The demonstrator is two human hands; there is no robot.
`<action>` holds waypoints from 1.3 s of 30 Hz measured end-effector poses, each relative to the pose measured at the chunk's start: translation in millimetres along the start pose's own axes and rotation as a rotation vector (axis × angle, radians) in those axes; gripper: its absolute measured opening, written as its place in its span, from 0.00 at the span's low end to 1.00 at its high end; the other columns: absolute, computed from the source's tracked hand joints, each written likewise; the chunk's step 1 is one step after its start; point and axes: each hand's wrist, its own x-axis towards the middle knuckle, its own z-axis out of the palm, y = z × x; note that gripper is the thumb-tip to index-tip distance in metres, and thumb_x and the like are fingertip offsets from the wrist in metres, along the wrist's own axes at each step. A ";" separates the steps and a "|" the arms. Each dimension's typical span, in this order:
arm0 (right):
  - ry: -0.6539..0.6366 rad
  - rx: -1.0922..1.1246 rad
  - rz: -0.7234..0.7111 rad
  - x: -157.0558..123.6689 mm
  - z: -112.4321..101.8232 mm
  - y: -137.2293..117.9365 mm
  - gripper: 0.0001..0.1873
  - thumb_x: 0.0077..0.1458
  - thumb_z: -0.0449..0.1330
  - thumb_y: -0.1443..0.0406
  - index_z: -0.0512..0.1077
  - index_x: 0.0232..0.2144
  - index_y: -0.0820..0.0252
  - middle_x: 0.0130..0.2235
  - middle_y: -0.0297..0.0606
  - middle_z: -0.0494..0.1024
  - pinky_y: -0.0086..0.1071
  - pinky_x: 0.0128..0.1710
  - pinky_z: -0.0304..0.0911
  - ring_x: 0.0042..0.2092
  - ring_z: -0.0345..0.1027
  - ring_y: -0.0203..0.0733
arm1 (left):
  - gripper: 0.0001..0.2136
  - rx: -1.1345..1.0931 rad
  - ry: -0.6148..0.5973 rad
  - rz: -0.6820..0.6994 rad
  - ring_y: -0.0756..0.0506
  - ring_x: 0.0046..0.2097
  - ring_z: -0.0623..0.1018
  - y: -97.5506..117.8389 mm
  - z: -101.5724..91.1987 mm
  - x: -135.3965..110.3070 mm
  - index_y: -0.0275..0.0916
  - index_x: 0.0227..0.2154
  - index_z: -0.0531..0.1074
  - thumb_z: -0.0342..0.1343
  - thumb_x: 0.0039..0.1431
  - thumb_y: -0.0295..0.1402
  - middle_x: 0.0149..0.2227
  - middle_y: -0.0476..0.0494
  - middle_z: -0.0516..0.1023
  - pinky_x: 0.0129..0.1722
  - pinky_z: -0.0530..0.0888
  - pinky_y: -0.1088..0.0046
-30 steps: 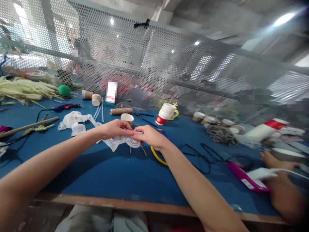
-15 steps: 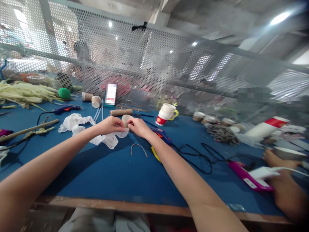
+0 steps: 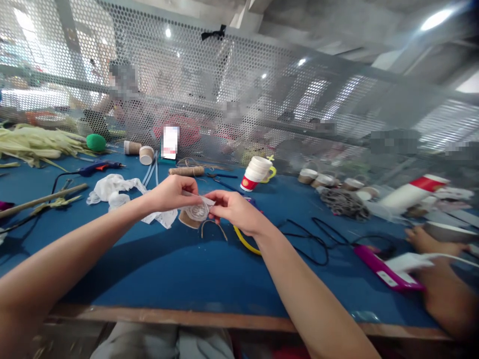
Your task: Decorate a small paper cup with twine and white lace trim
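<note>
Both my hands meet over the middle of the blue table (image 3: pixel 179 269). My left hand (image 3: pixel 172 192) is closed, pinching a strip of white lace (image 3: pixel 160 217) at its top edge. My right hand (image 3: pixel 234 209) is closed too, pinching the other end of the lace against a small brown paper cup (image 3: pixel 192 215) that lies tilted between the hands. The lace hangs over the cup's side. A short curved piece of brown twine (image 3: pixel 214 227) lies on the table just below the cup.
A crumpled white lace pile (image 3: pixel 112 188), a blue glue gun (image 3: pixel 95 168), a twine spool (image 3: pixel 186 171), stacked paper cups (image 3: pixel 257 174) and a yellow band (image 3: pixel 245 242) surround the hands. Black cord (image 3: pixel 310 242) trails right toward another person's hands (image 3: pixel 441 279) with a pink glue gun (image 3: pixel 381 271).
My hands pulled back toward me from the far cup position. The brown cup now sits between them, tilted, with the lace laid against its side.
</note>
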 end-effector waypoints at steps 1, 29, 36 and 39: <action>-0.022 -0.001 0.001 -1.1 -1.0 -0.3 0.14 0.42 0.56 0.75 0.70 0.35 0.64 0.24 0.32 0.71 0.26 0.24 0.61 0.25 0.63 0.31 | 0.09 0.011 0.002 -0.002 0.54 0.24 0.64 0.7 0.3 -0.2 0.33 0.21 0.65 0.55 0.47 0.35 0.21 0.51 0.66 0.22 0.61 0.79; -0.060 -0.059 -0.142 -15.3 -19.5 -9.6 0.10 0.49 0.58 0.60 0.69 0.28 0.63 0.24 0.32 0.69 0.26 0.26 0.60 0.25 0.61 0.30 | 0.14 -0.350 -0.174 -0.112 0.56 0.22 0.60 0.7 -22.3 -4.2 0.36 0.25 0.61 0.62 0.40 0.32 0.21 0.56 0.60 0.20 0.57 0.80; -0.197 0.048 -0.186 -19.4 -25.5 -9.0 0.11 0.48 0.59 0.58 0.69 0.27 0.62 0.26 0.33 0.67 0.27 0.27 0.60 0.27 0.61 0.32 | 0.19 -0.552 -0.380 -0.133 0.54 0.25 0.67 -0.2 -18.1 -6.3 0.36 0.38 0.67 0.63 0.40 0.33 0.24 0.52 0.68 0.24 0.63 0.78; -0.255 0.115 -0.203 -20.0 -24.7 -8.6 0.12 0.47 0.60 0.57 0.69 0.25 0.61 0.29 0.34 0.67 0.28 0.27 0.61 0.27 0.62 0.32 | 0.11 -0.606 -0.497 -0.151 0.53 0.27 0.69 3.9 -16.7 -8.4 0.34 0.26 0.71 0.63 0.39 0.33 0.24 0.50 0.72 0.28 0.65 0.77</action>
